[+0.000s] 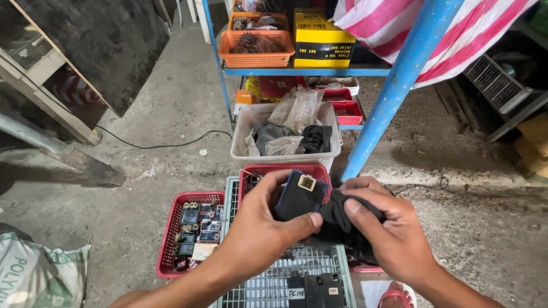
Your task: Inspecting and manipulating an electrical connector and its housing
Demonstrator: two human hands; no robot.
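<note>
The black module (300, 197) sits at lower centre of the frame, gripped by the left hand (264, 228) with the thumb pressed across its face. The right hand (388, 231) pinches a dark cloth (338, 215), apparently touching the module, above a grey crate (274, 279) and red basket (171, 239).

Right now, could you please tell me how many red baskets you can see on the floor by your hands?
2. One red basket of small parts sits left of the grey crate; another red basket lies behind the left hand, partly hidden. More may be covered.
</note>
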